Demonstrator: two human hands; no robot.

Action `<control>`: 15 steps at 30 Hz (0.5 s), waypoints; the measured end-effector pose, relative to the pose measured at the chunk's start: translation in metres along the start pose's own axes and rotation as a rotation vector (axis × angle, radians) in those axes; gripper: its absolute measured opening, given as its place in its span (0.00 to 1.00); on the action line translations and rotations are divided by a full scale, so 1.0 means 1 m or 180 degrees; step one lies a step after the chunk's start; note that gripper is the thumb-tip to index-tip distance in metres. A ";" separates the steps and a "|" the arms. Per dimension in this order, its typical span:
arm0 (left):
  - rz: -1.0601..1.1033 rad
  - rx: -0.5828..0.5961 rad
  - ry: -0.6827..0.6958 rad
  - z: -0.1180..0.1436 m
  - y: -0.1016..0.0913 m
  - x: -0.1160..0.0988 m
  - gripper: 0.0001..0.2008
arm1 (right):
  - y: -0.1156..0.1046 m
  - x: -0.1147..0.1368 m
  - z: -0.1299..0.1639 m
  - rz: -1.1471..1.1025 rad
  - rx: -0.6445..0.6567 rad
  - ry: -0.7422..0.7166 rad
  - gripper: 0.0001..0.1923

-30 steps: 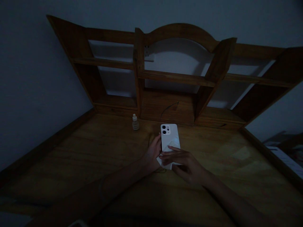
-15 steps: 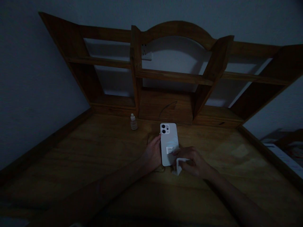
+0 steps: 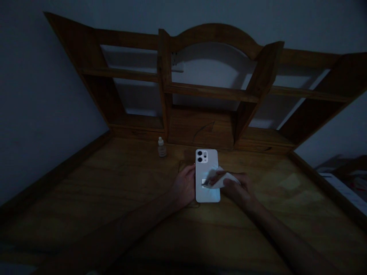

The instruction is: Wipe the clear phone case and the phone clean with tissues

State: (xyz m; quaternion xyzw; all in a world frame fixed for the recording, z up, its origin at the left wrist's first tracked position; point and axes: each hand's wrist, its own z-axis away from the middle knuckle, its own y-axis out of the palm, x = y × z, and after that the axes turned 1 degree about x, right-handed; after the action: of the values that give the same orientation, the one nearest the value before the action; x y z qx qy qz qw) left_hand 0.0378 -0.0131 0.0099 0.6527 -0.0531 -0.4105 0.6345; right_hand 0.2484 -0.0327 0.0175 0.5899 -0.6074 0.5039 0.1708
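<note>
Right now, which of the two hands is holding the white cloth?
The right hand. Its fingers press a crumpled white cloth onto the back of the white phone, while the left hand only steadies the phone's left edge.

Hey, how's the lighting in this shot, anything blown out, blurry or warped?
Head view: very dim overall; only the white phone and the cloth in the right hand are bright. The left hand beside it and the small bottle are murky. Shelf lines splay outward from wide-angle distortion.

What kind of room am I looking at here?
Likely a dim bedroom or study: a wooden desk with a shelf hutch against the wall, a wall socket, maybe a bed at right.
</note>
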 end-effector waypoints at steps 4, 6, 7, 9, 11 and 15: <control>0.0167 0.0021 -0.0093 0.000 0.002 -0.001 0.20 | 0.004 0.011 -0.005 0.0559 -0.0078 -0.0562 0.15; 0.0251 0.0016 -0.0143 0.001 0.005 -0.001 0.21 | 0.007 0.015 -0.007 0.0882 0.0068 -0.0820 0.16; 0.0284 0.0016 -0.0150 0.001 0.006 -0.002 0.21 | 0.008 0.016 -0.009 0.1015 0.0137 -0.0875 0.16; 0.0332 0.0026 -0.0147 0.002 0.008 -0.002 0.22 | 0.012 0.017 -0.011 0.1165 0.0214 -0.0851 0.17; 0.0352 0.0003 -0.0170 0.003 0.008 -0.003 0.21 | 0.017 0.018 -0.012 0.1206 0.0262 -0.0760 0.17; 0.0196 -0.0319 -0.0071 0.002 0.000 -0.003 0.18 | 0.028 0.021 -0.012 0.1096 0.0589 -0.0670 0.18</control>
State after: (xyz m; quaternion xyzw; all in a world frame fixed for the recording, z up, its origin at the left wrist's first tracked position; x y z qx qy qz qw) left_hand 0.0350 -0.0126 0.0112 0.6135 -0.0596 -0.4003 0.6781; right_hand 0.2142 -0.0402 0.0280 0.5400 -0.6648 0.5149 -0.0370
